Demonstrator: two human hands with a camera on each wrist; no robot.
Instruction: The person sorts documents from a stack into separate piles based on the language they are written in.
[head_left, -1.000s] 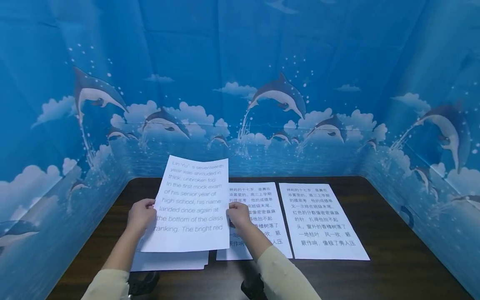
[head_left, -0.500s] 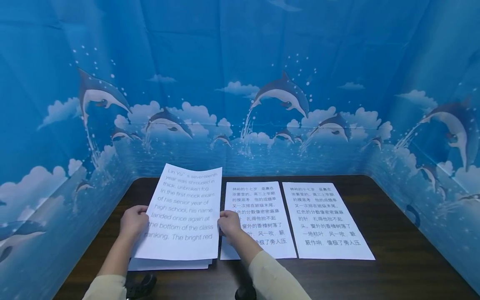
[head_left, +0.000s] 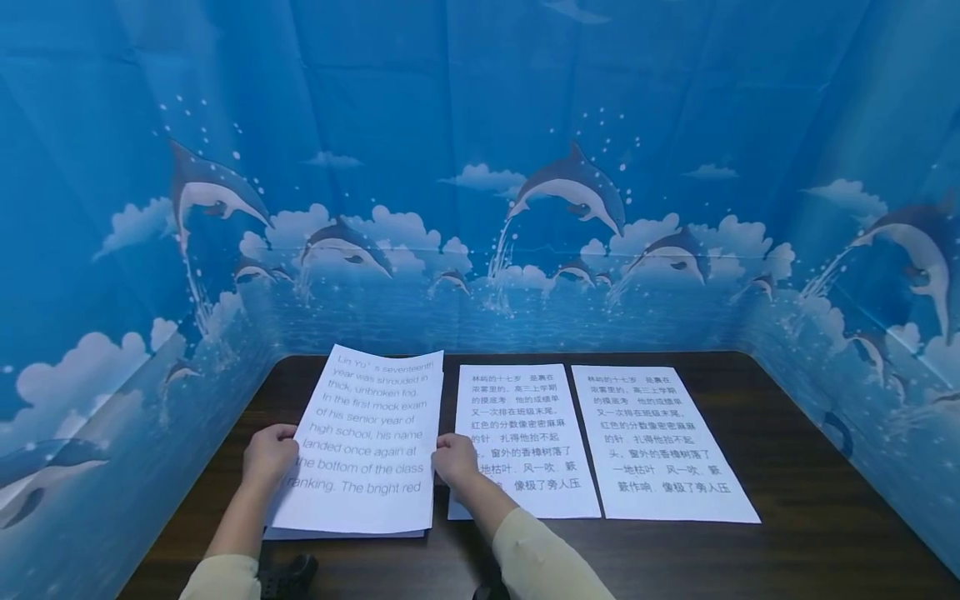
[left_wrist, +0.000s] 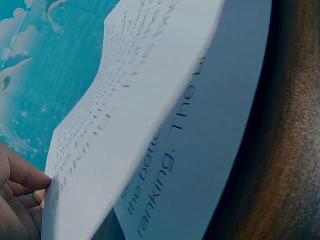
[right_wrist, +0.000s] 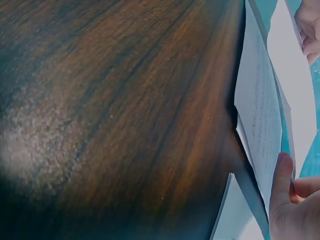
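A white sheet of paper (head_left: 363, 433) with printed English text hangs tilted and slightly bowed over a paper stack (head_left: 345, 534) at the table's left. My left hand (head_left: 270, 458) pinches its left edge, and my right hand (head_left: 454, 461) pinches the right edge. In the left wrist view, a gap separates the held sheet (left_wrist: 130, 100) from the printed page (left_wrist: 205, 150) beneath; fingers of the left hand (left_wrist: 20, 195) show at the margin. From the right wrist, the right hand (right_wrist: 297, 210) grips the sheet's edge (right_wrist: 295, 85), above the lower stack (right_wrist: 257, 95).
Two piles or sheets with Chinese text, a middle one (head_left: 525, 442) and a right one (head_left: 667, 442), lie side by side on the dark wooden table (head_left: 817, 500). A blue dolphin-print curtain (head_left: 480, 125) surrounds the table. My right forearm crosses the middle paper's lower left corner.
Both hands have lowered the English sheet toward the stack, moving it down and slightly left. More of the middle Chinese paper is uncovered. Both hands keep their hold.
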